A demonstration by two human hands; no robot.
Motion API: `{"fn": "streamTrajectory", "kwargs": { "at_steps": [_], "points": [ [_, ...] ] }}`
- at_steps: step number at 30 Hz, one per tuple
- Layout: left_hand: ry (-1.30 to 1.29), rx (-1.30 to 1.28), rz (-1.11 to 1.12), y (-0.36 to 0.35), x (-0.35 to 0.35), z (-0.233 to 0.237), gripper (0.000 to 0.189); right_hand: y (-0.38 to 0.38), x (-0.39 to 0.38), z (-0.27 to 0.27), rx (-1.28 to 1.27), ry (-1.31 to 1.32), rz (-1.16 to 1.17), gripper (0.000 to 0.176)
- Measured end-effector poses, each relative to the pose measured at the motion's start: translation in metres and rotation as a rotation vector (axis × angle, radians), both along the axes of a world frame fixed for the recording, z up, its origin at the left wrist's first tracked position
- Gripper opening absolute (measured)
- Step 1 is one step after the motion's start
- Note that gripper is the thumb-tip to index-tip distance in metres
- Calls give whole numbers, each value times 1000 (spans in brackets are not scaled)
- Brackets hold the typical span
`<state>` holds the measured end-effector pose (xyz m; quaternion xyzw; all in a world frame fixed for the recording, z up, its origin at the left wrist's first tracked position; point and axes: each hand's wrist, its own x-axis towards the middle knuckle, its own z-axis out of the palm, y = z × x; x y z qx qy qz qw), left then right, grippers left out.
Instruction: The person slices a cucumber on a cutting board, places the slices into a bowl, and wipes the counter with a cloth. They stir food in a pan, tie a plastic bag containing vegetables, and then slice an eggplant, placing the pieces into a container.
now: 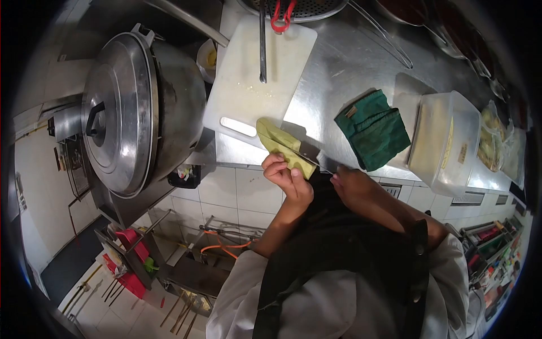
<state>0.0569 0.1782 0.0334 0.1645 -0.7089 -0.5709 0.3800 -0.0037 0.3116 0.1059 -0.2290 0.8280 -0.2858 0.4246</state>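
My left hand (pixel 291 178) is closed around a folded yellow-green cloth (pixel 276 137), near the front edge of the steel counter. A knife (pixel 317 162) is in my right hand (pixel 351 186), and the fingers are wrapped round its handle. The thin blade points up and left and lies against the cloth; its tip cannot be made out there. Just beyond the cloth is a white cutting board (pixel 276 51) with a slot handle and a few small pale bits on it. A long metal tool (pixel 263 51) lies across the board.
A folded green cloth (pixel 375 131) lies right of my hands, beside a clear plastic container (pixel 449 141). A large lidded pot (pixel 127 113) stands at left. Red-handled tongs (pixel 282 17) and a perforated metal pan (pixel 310 8) are at the back.
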Motion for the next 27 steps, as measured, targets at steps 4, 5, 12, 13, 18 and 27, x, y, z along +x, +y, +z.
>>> {"fn": "streamTrajectory", "kwargs": {
  "at_steps": [4,5,12,13,18,27],
  "points": [
    [-107,155,133,-11,-9,14,34,-2,0,-3,-22,-5,17,21],
    [-200,387,131,-14,-7,19,36,-5,0,-3,-26,-4,29,21],
    [-679,1073,-224,-34,4,41,43,-9,-3,-1,8,68,55,21],
    [-733,979,-235,-38,1,43,44,-10,-7,2,20,77,64,21],
    [-693,943,-252,-53,-2,52,42,-15,-14,22,4,99,76,21],
    [-566,1367,-333,-72,-6,69,44,-22,-29,44,71,196,181,20]
  ]
}}
